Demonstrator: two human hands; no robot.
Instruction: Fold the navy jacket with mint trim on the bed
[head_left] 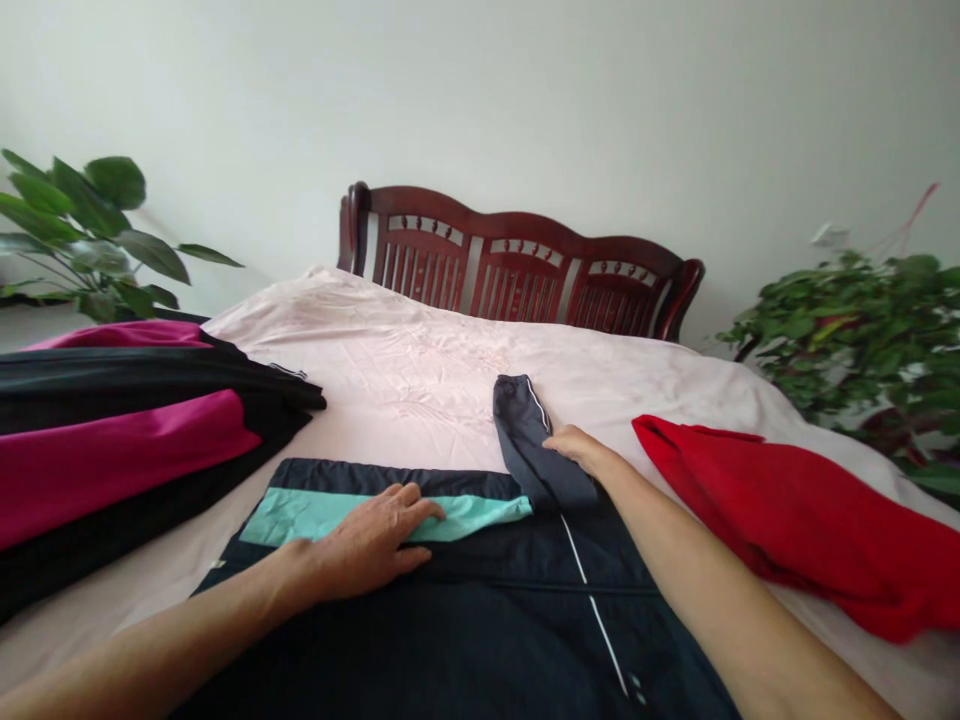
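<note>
Navy jacket sleeve, pointing at the headboard, touched by right hand

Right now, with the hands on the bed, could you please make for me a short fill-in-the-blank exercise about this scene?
The left hand rests flat on a ____ panel of the dark garment.
The right hand touches grey fabric with a ____ stripe.
The cloth to the right of the hands is ____.
The headboard is made of dark ____.

Missing words: teal, white, red, wood.
</note>
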